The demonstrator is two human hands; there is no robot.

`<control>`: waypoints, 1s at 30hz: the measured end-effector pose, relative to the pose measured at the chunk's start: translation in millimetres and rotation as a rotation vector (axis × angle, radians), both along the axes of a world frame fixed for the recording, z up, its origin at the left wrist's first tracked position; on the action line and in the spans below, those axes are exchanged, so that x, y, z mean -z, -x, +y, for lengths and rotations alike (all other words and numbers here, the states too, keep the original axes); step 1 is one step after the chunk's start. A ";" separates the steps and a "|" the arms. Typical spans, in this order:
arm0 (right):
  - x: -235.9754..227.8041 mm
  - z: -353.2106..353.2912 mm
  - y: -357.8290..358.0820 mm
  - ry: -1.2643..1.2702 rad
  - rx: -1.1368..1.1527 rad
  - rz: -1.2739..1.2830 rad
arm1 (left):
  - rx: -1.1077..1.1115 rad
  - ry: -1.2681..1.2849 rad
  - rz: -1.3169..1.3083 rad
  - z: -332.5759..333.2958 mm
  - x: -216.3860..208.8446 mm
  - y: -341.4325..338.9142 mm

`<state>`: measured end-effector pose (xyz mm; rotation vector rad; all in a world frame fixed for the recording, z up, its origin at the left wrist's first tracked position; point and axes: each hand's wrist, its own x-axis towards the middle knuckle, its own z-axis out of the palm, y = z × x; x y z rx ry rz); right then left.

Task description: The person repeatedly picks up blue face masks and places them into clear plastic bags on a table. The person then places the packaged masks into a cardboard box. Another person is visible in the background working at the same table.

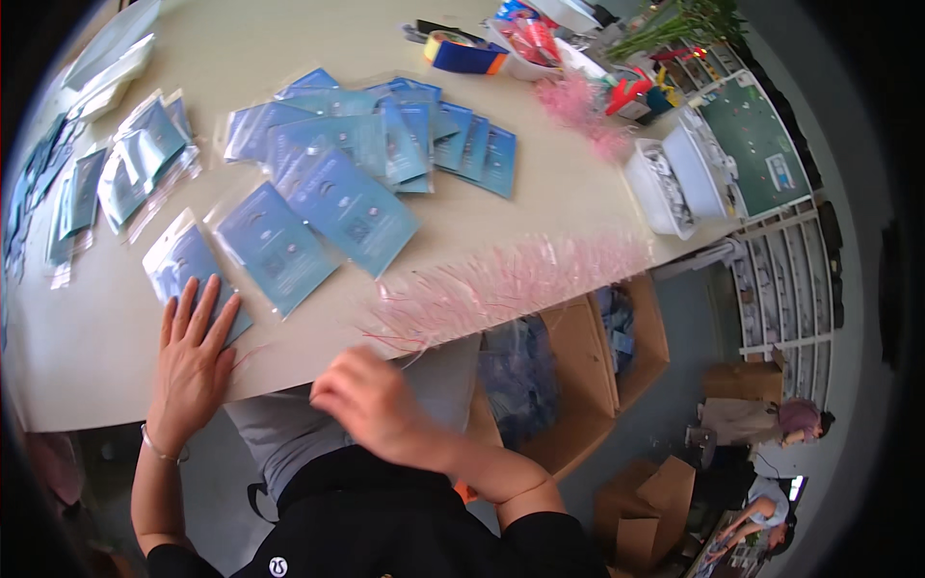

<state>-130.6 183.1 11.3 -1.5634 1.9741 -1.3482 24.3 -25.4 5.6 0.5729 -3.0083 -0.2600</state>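
My left hand (197,356) lies flat with fingers spread on a blue card packet (189,262) in a transparent sleeve, pressing it to the table near the front edge. Off the table's front edge, above my lap, my right hand (371,400) is raised with its fingers curled together. It is blurred, and whatever it may hold is hidden. A long row of pink thread-like strands (501,284) lies along the edge beyond my right hand. Two more blue card packets (275,249) lie to the right of my left hand, in front of a loose pile of blue packets (337,144).
Sleeved packets (145,159) are spread at the left. A tape dispenser (464,54), a pink tangle (588,106) and white bins (665,188) stand at the far right. Open cardboard boxes (568,385) sit below the right edge. Two other people (766,506) are at the far right.
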 end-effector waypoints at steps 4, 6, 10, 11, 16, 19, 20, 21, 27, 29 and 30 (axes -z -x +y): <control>18.8 -5.6 14.0 0.014 0.175 0.088 | 0.035 -0.021 -0.004 3.6 -5.4 -3.2; 22.2 -16.9 5.2 0.022 0.135 0.139 | 0.047 -0.046 -0.001 5.1 -7.1 -5.5; 23.2 -34.8 -5.9 0.038 0.092 0.180 | 0.040 -0.061 -0.004 4.0 -6.7 -8.4; 24.6 -41.6 -8.3 0.042 0.102 0.181 | 0.039 -0.045 -0.003 3.5 -7.4 -9.5; 34.2 -56.7 -6.3 0.075 0.044 0.330 | 0.019 -0.026 -0.009 9.9 -3.6 -1.4; 29.3 -35.3 -18.8 0.142 -0.152 0.179 | 0.010 -0.015 -0.012 10.5 -1.4 -1.7; 23.2 -22.7 -14.1 0.111 -0.199 0.080 | 0.015 -0.013 -0.027 11.8 -1.4 1.5; 10.6 -8.5 -9.1 0.087 -0.263 -0.027 | 0.009 -0.005 -0.030 12.3 -1.4 0.2; -6.9 107.6 129.6 0.263 0.817 -0.188 | -0.023 0.022 -0.059 13.6 -2.3 -4.8; 6.9 161.8 188.1 0.187 1.216 0.225 | 0.005 0.027 -0.044 12.8 -0.4 -1.4; 14.5 184.1 209.3 0.107 1.280 0.295 | 0.010 0.023 -0.039 12.3 -0.7 -0.6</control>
